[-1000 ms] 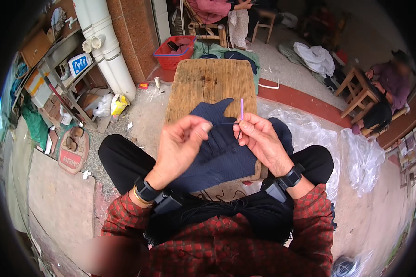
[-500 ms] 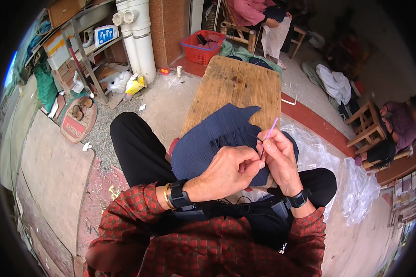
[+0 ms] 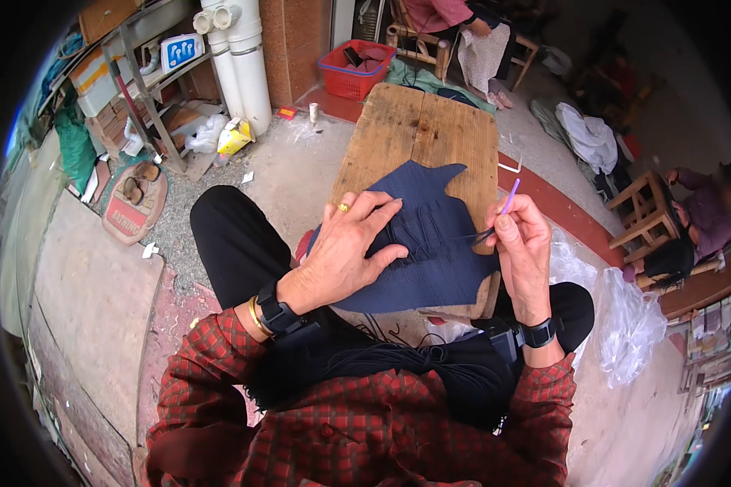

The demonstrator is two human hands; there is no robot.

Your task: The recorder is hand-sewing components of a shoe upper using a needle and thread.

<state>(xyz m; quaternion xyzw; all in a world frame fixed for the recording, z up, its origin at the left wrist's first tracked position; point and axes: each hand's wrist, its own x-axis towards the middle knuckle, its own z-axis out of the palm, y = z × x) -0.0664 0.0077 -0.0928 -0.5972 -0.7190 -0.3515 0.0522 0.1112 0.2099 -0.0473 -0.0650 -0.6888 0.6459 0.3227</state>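
A dark navy piece of perforated material point(image 3: 421, 187) with a notched far edge lies on a wooden bench point(image 3: 386, 130) between my knees. My left hand point(image 3: 341, 252) rests on its left part, palm down and fingers spread, gripping nothing. Right of the piece, my right hand point(image 3: 526, 256) pinches a thin purple stick-like tool point(image 3: 511, 197) pointing up. Dark cord point(image 3: 451, 241) runs in strands from the middle of the piece to the right fingers. The tool's lower end is hidden by those fingers.
Black cords point(image 3: 398, 353) drape over my lap. Clear plastic sheeting point(image 3: 629, 325) lies on the floor to the right. A red basket point(image 3: 356, 81) stands beyond the bench. Other people sit at the far side and right. Sandals point(image 3: 138, 185) lie on a mat at left.
My left hand has left the right fingers and now lies flat on the material. My right hand has moved right with the purple tool, drawing the cord out. More of the piece shows.
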